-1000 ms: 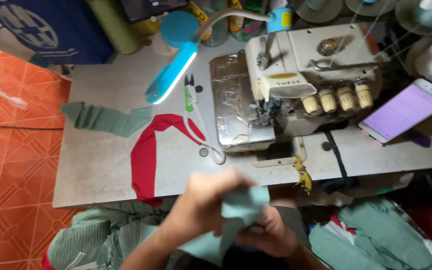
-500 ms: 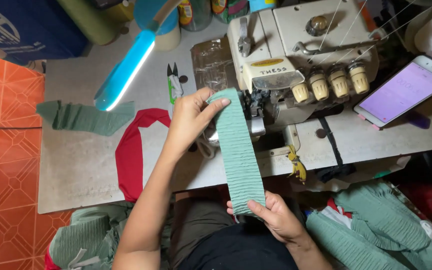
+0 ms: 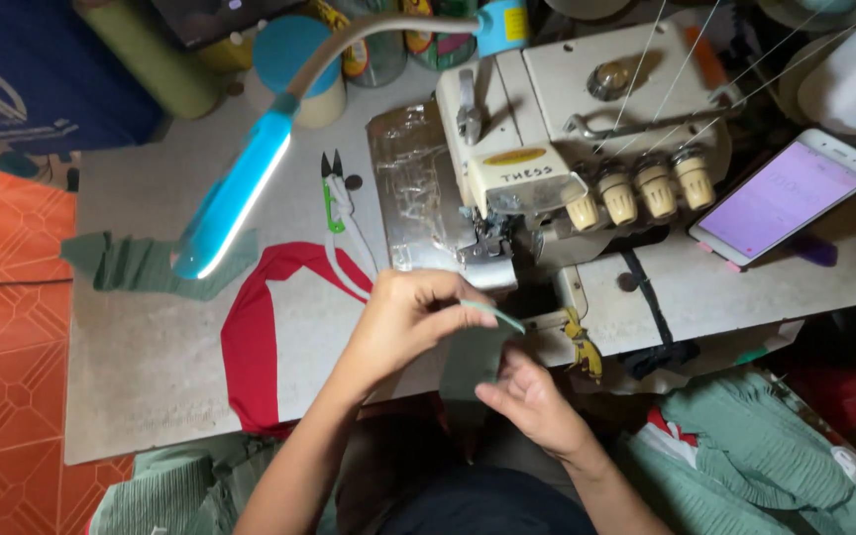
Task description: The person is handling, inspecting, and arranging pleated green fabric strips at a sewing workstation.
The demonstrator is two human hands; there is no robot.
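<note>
Both hands hold a green ribbed strip at the tabletop's front edge, just before the sewing machine.

The left hand (image 3: 410, 319) pinches the green strip (image 3: 475, 357) at its top; the right hand (image 3: 537, 406) grips its lower edge, keeping it taut near the sewing machine (image 3: 547, 149), on the tabletop (image 3: 151, 376).

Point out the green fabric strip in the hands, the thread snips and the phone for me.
green fabric strip (image 3: 473, 359), head view, on the flat face between the hands.
thread snips (image 3: 332, 190), head view, on the green handle below the blades.
phone (image 3: 783, 195), head view, on the middle of the lit screen.
</note>
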